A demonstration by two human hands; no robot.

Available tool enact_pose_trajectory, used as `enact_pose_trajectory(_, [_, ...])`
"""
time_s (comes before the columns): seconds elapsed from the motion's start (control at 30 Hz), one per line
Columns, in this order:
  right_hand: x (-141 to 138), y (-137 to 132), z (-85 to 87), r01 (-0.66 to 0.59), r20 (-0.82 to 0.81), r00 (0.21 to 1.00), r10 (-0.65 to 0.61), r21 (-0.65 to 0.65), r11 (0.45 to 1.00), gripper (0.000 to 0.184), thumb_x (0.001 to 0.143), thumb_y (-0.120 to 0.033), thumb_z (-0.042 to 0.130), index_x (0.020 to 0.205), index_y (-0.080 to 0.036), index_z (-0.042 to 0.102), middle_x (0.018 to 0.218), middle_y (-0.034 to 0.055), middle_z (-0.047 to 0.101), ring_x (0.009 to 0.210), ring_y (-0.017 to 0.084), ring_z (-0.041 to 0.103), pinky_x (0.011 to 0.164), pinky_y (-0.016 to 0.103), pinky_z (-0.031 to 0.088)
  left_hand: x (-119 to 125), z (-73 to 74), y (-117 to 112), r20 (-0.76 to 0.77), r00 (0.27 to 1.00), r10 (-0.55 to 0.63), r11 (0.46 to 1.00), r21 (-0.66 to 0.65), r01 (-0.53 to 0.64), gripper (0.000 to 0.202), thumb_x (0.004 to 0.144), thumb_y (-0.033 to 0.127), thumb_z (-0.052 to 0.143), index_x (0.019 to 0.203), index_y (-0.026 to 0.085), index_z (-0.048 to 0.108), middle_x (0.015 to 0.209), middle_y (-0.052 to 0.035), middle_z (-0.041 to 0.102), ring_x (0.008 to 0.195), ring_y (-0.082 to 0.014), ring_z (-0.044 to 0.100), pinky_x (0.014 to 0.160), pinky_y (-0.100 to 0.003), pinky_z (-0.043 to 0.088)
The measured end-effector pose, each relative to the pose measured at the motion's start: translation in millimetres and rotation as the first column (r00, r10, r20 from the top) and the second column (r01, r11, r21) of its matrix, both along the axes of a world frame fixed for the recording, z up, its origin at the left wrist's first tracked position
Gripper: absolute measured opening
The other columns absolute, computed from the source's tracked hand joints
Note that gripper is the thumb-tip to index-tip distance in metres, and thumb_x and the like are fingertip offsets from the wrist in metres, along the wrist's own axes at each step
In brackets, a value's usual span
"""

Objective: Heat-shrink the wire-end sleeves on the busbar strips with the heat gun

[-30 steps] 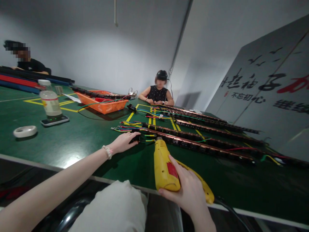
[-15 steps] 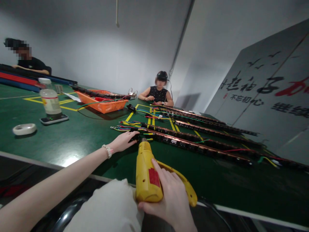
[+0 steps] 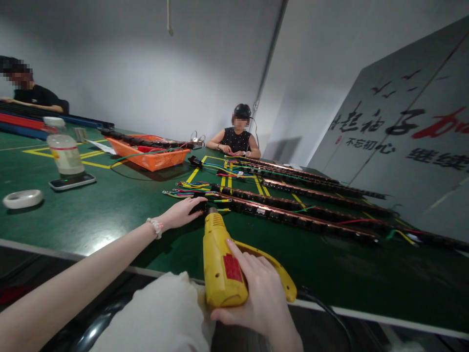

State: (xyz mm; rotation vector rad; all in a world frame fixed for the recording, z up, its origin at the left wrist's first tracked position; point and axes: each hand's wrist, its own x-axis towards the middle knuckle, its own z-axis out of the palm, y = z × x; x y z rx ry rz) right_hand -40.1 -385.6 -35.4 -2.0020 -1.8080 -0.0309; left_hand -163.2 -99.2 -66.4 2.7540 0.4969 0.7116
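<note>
A yellow heat gun (image 3: 216,259) with a red label is gripped in my right hand (image 3: 260,288), its metal nozzle pointing away from me at the wiring. My left hand (image 3: 183,211), wearing a light beaded bracelet (image 3: 156,228), is closed around the black part of a wire bundle (image 3: 200,199), just left of the nozzle. The fingertips are partly hidden against the dark wrap. Colored wires with metal lugs stick out left beyond the hand. The bundle leads into a long black harness bar with copper strips (image 3: 286,216), lying across the table to the right.
More harness bars (image 3: 315,189) lie behind on the green table (image 3: 120,215). An orange basket (image 3: 154,160) holds another harness. At left are a bottle (image 3: 66,154), a phone (image 3: 73,181) and a white ring-shaped object (image 3: 23,199). Two people sit beyond. A black cord (image 3: 326,308) hangs at the front edge.
The whole view has shifted slightly, with things sitting a little further left and up. My hands keep their holds, and the nozzle stays close to the wire bundle.
</note>
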Motion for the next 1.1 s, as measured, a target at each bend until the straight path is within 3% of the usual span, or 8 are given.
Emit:
enact_pose_trajectory(0.2, [19,-3,-0.1,-0.036,0.010,0.999,0.036,-0.002,0.999,0.123,0.040,-0.067,0.078,0.144,-0.024,0.030,0.106,0.0082,0.063,0.094,0.030,0.059,0.086,0.043,0.043,-2,-0.7,4,-0.007,1.000,-0.013,1.000,-0.022,0.013,0.048,0.090,0.045,0.043,0.132,0.023,0.044,0.107,-0.0091,0.062,0.098,-0.0234,0.060,0.086,-0.035,0.047])
enact_pose_trajectory(0.47, [41,-11,-10.8,-0.030,0.057,0.998,0.026,0.080,0.996,0.117,0.047,-0.067,0.076,0.144,-0.023,0.028,0.115,0.0101,0.061,0.097,0.030,0.059,0.086,0.042,0.043,-2,-1.8,5,0.007,0.999,-0.037,0.999,-0.032,0.037,0.048,0.090,0.047,0.044,0.132,0.024,0.044,0.109,-0.0082,0.062,0.099,-0.0232,0.059,0.087,-0.034,0.046])
enact_pose_trajectory(0.7, [54,-17,-11.6,0.044,0.084,0.995,-0.056,0.133,0.990,0.113,0.047,-0.051,0.082,0.144,-0.026,0.028,0.115,0.0082,0.061,0.096,0.030,0.059,0.085,0.042,0.044,-4,-4.0,8,0.008,0.999,-0.046,0.998,-0.047,0.047,0.049,0.090,0.047,0.045,0.133,0.025,0.043,0.114,-0.0079,0.061,0.103,-0.0237,0.058,0.089,-0.034,0.046])
enact_pose_trajectory(1.1, [36,-17,-9.6,0.112,0.112,0.985,-0.135,0.188,0.976,0.104,0.050,-0.041,0.078,0.142,-0.024,0.032,0.107,0.0068,0.064,0.090,0.028,0.061,0.080,0.040,0.046,-3,-4.3,6,0.011,0.999,-0.047,0.999,-0.026,0.047,0.047,0.090,0.044,0.044,0.133,0.025,0.043,0.113,-0.0076,0.061,0.102,-0.0232,0.058,0.087,-0.033,0.045])
